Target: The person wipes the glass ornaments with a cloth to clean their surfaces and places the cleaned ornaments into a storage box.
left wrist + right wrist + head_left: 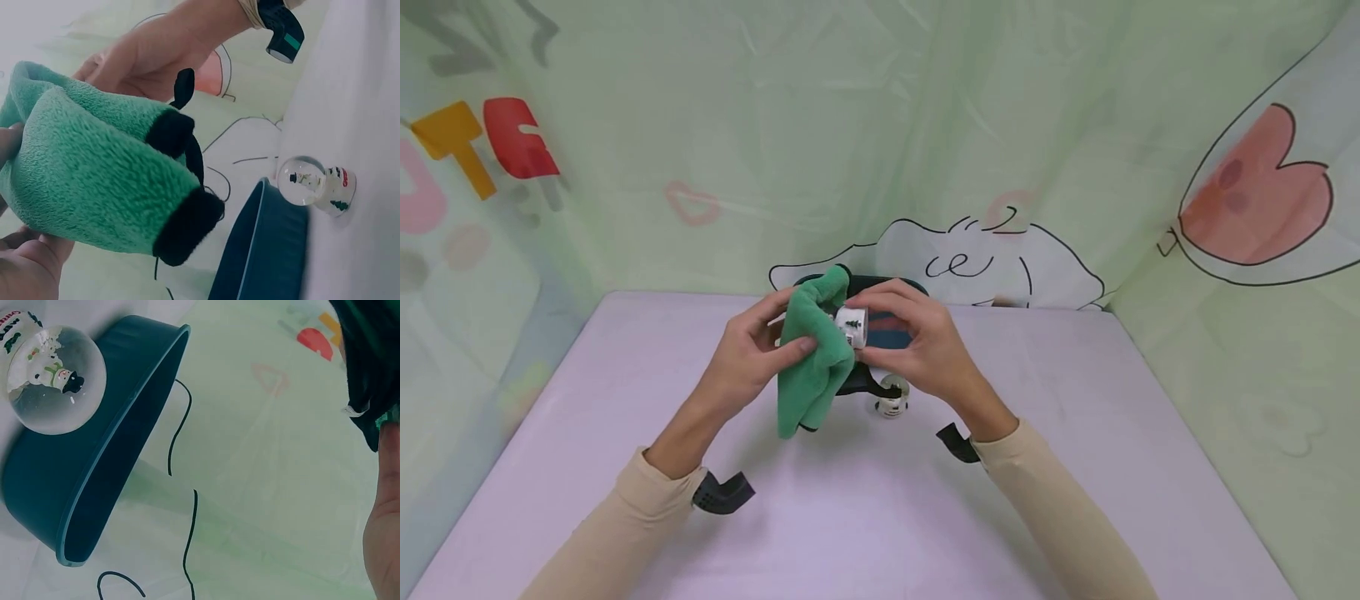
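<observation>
Between both hands is a snow globe whose white printed base (852,325) shows; its other end is covered by a green plush cloth (816,350) with dark trim. My left hand (748,354) holds the cloth against it, thumb in front. From the other side, the fingers and thumb of my right hand (917,333) grip the base. In the left wrist view, the folded cloth (94,162) hides the held globe. A second snow globe (892,396), with a snowman inside (59,378), stands on the table below my right hand.
A dark blue tub (275,244) sits on the table behind the hands, near the back edge. The light tabletop (887,517) meets a pale green printed curtain (850,125). A black wrist mount (722,493) juts out at the left cuff, another mount (958,443) at the right.
</observation>
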`<state>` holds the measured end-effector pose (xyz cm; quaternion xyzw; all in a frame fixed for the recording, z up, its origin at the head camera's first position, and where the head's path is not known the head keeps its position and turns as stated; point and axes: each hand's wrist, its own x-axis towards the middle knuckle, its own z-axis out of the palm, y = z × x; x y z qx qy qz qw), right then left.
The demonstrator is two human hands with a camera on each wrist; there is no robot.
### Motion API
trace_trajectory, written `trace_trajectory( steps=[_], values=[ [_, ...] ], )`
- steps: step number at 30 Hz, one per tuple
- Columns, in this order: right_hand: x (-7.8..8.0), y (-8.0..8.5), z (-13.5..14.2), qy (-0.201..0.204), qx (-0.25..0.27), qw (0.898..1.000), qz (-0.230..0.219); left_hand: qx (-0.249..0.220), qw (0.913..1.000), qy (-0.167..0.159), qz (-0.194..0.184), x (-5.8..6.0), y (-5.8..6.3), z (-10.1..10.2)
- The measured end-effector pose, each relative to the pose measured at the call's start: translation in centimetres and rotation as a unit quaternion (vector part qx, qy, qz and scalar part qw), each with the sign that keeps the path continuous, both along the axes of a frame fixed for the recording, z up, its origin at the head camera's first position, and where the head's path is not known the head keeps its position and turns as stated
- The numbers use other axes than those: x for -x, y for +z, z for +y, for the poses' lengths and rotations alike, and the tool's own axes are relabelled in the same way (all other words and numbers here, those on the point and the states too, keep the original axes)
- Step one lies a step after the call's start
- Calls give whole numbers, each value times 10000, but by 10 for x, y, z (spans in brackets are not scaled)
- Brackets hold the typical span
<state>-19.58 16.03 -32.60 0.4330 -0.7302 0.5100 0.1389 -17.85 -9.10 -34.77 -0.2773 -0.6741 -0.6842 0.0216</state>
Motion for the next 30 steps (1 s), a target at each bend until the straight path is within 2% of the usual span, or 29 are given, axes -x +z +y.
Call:
trace_trajectory(
  steps=[5, 12, 19, 25, 30],
  values=[
    [-4, 2, 1, -193, 80, 9985, -514, 74, 9991, -13, 426, -2, -1, 2],
    [-4, 5, 2, -484, -62, 9963, -710, 394, 9888, 96, 1437, -1, -1, 5],
    [-4, 7, 1, -715, -221, 9926, -955, 580, 9790, 172, 1945, 0, -3, 4],
    [-4, 7, 0, -423, -18, 9878, -1500, 507, 9761, 91, 2112, -1, -5, 5],
    [-4, 7, 0, -438, -133, 9904, -1300, 365, 9808, 66, 1914, 0, -5, 5]
  ],
)
